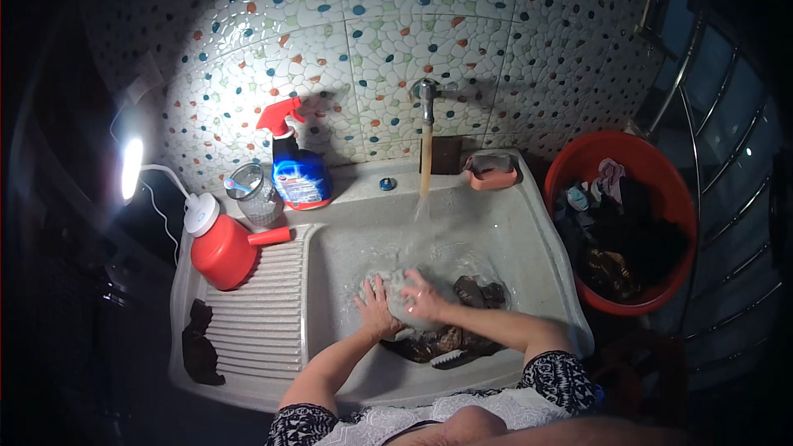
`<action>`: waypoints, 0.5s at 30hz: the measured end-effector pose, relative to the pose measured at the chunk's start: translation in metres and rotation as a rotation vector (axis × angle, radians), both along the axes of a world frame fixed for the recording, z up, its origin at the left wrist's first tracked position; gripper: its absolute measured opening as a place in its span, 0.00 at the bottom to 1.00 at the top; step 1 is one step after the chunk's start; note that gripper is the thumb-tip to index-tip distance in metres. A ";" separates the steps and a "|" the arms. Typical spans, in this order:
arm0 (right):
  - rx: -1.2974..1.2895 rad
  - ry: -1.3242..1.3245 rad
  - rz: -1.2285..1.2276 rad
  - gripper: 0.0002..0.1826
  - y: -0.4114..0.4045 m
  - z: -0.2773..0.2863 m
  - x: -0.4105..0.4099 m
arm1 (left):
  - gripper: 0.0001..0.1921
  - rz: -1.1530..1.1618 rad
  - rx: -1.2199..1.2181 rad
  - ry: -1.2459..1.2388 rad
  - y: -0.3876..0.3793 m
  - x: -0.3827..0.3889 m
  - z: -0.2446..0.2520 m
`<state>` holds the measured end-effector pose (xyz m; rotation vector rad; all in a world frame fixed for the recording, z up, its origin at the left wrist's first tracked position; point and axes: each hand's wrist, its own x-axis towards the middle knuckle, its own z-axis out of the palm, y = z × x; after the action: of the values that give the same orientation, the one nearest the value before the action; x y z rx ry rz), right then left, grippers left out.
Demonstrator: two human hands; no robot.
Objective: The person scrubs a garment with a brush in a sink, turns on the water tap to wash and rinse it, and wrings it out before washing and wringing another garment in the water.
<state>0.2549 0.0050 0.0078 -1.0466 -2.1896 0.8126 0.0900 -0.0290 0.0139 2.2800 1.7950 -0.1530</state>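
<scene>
Water runs from the wall tap (427, 96) into the basin of a laundry sink (359, 406). Both hands are over a pale, rounded thing (421, 319) in the basin water, which looks like wet cloth; its exact kind is unclear. My left hand (376, 310) lies on its left side with the fingers spread. My right hand (425, 298) is at its upper right, fingers bent and apart; whether it grips anything is hard to tell. Dark brown patterned cloth (477, 291) lies in the water around it, with a ridged pale piece (447, 358) at the near edge.
On the left stand a red plastic dipper (223, 257), a lit lamp (132, 167), a glass tumbler (257, 201) and a blue spray bottle (302, 176). Dark cloth (201, 347) lies beside the ribbed washboard (260, 322). A pink soap dish (492, 173) and a red tub (657, 303) of clothes are right.
</scene>
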 end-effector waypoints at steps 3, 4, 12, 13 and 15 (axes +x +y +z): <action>0.093 -0.022 -0.064 0.10 -0.036 0.028 -0.026 | 0.36 -0.147 0.252 0.029 0.020 -0.005 -0.043; 0.275 -0.062 -0.042 0.09 -0.034 0.019 -0.029 | 0.36 -0.123 0.265 0.094 0.028 0.001 -0.052; 0.079 -0.505 -0.452 0.12 0.094 -0.065 0.026 | 0.20 0.053 -0.044 -0.216 0.066 0.020 0.005; 0.116 -0.683 -0.534 0.12 0.112 -0.093 0.095 | 0.20 -0.039 -0.037 -0.247 0.078 0.055 0.015; -0.239 -0.426 -0.634 0.13 0.119 -0.046 0.071 | 0.23 0.115 -0.207 -0.349 0.065 0.002 0.029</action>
<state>0.3256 0.1244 -0.0384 -2.0488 -1.8984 0.5938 0.0923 0.0364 0.0428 1.9173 1.6391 0.0730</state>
